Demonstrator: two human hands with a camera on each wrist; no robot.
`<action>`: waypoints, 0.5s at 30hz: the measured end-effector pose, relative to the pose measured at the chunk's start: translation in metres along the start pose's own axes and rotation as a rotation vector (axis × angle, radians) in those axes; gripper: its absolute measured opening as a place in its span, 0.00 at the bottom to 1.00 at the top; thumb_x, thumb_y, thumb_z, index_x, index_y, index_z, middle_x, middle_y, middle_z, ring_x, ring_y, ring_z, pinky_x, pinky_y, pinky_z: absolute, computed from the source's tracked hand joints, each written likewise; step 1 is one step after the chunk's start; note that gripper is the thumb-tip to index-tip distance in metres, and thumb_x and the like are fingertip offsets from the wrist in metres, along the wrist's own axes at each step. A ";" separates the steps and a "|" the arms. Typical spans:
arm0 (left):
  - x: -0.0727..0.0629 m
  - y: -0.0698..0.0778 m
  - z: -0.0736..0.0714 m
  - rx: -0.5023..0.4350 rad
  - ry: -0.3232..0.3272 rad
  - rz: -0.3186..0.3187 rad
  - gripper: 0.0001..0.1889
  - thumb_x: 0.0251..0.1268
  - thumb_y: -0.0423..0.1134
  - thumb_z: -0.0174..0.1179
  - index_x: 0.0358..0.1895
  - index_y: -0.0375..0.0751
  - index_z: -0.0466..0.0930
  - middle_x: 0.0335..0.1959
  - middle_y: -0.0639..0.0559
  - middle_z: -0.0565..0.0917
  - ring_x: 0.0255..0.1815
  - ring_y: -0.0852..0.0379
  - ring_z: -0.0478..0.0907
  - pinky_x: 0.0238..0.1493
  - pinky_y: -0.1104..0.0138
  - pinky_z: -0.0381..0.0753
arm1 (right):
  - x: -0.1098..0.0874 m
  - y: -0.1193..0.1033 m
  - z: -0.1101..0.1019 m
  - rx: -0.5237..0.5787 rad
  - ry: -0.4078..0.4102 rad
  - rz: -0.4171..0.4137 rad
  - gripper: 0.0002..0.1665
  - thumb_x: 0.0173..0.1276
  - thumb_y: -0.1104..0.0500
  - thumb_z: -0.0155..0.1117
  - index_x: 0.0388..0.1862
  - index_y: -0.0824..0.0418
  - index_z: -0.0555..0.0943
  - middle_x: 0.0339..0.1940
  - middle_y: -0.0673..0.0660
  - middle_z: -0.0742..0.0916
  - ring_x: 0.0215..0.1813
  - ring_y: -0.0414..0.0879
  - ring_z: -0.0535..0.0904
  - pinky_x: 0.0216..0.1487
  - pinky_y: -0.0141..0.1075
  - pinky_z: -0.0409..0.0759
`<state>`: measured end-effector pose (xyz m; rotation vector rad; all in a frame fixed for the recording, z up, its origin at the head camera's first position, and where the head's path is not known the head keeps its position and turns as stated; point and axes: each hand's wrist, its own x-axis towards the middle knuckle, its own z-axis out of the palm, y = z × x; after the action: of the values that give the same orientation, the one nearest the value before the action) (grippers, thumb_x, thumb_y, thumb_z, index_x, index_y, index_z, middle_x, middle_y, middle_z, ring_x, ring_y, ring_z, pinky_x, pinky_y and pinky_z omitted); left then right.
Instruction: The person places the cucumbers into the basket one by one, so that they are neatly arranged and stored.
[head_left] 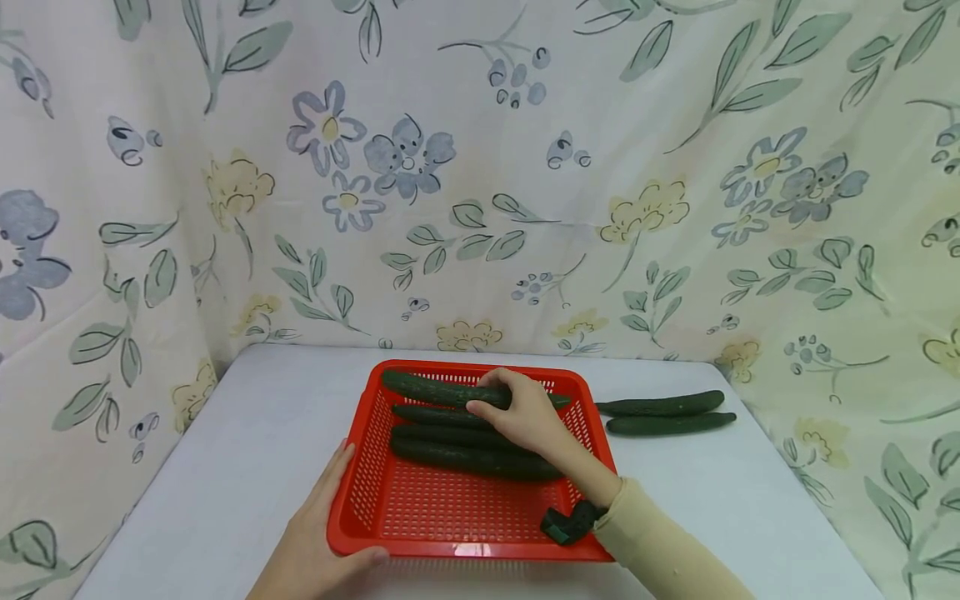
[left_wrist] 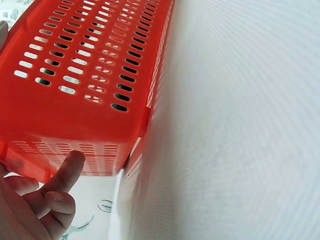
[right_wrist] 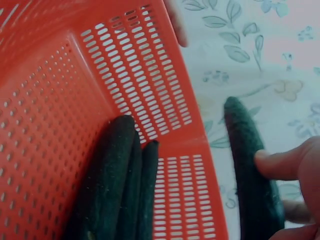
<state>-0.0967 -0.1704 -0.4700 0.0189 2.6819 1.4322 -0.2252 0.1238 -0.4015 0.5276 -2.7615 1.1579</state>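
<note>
A dark green cucumber (head_left: 435,389) is pinched between the thumb and fingers of my right hand (head_left: 517,408), over the back part of the red plastic basket (head_left: 472,550). In the right wrist view the held cucumber (right_wrist: 245,145) appears beyond the basket's rim. Several other cucumbers (head_left: 465,458) lie side by side inside, toward the back, partly hidden by my right arm. My left hand (head_left: 311,521) rests at the basket's front left corner, its thumb along the front rim and its fingers against the left side. From the left wrist, its fingertips (left_wrist: 75,160) show beside the slotted wall.
Two more cucumbers (head_left: 667,414) lie on the white table (head_left: 225,450) to the right of the basket. A floral curtain (head_left: 480,208) hangs behind the table and along its sides. A dark device (head_left: 570,523) is strapped at my right wrist, over the basket's front right.
</note>
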 end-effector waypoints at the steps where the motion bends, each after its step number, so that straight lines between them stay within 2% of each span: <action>1: 0.000 0.000 0.000 -0.002 -0.001 -0.007 0.72 0.42 0.66 0.82 0.88 0.64 0.40 0.89 0.51 0.48 0.77 0.40 0.67 0.51 0.56 0.91 | 0.000 0.001 0.001 -0.014 -0.023 0.012 0.17 0.67 0.48 0.79 0.49 0.53 0.86 0.48 0.51 0.90 0.52 0.50 0.85 0.56 0.52 0.84; 7: 0.001 0.001 0.000 -0.003 -0.013 -0.039 0.73 0.40 0.67 0.82 0.88 0.64 0.39 0.89 0.50 0.48 0.77 0.40 0.67 0.51 0.56 0.91 | 0.001 0.006 0.007 -0.076 -0.124 0.044 0.19 0.66 0.49 0.80 0.50 0.56 0.87 0.50 0.54 0.91 0.56 0.53 0.86 0.62 0.54 0.83; 15: 0.001 0.000 0.000 0.010 -0.012 -0.039 0.73 0.40 0.67 0.82 0.88 0.63 0.39 0.89 0.50 0.49 0.75 0.40 0.69 0.51 0.55 0.91 | -0.002 0.008 0.010 -0.087 -0.272 -0.010 0.14 0.66 0.48 0.80 0.44 0.53 0.87 0.47 0.52 0.90 0.53 0.50 0.85 0.57 0.51 0.85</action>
<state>-0.0978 -0.1700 -0.4703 -0.0238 2.6646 1.4035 -0.2262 0.1221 -0.4143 0.7375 -3.0143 1.0271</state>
